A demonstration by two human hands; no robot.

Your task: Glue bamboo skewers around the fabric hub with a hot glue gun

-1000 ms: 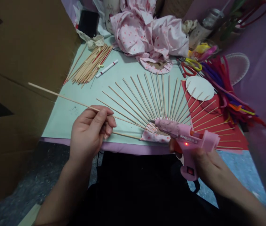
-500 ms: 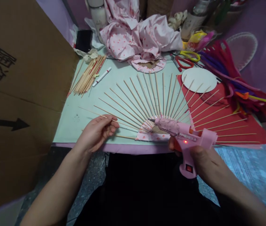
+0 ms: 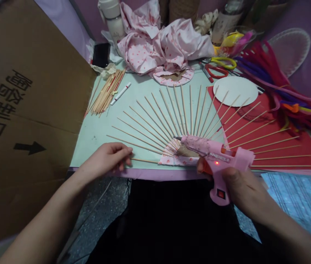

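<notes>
My right hand grips a pink hot glue gun with its red light lit. The nozzle points left, over a half-round piece of pink dotted fabric and cardboard. Thin wooden sticks fan out from that piece. At the fan's left side, the curled fingers of my left hand close around the lowest wooden stick, whose outer end they hide. Just above my fingers lies another stick, its inner end on the fabric piece.
A bundle of loose sticks and a white marker lie at the back left. A cardboard box stands left. Crumpled dotted fabric, scissors, a white oval, red sheets and pipe cleaners are behind and right.
My left hand has let go of the upper stick and moved down and left to the lowest one. The glue gun stays nearly in place. The view has shifted slightly.
</notes>
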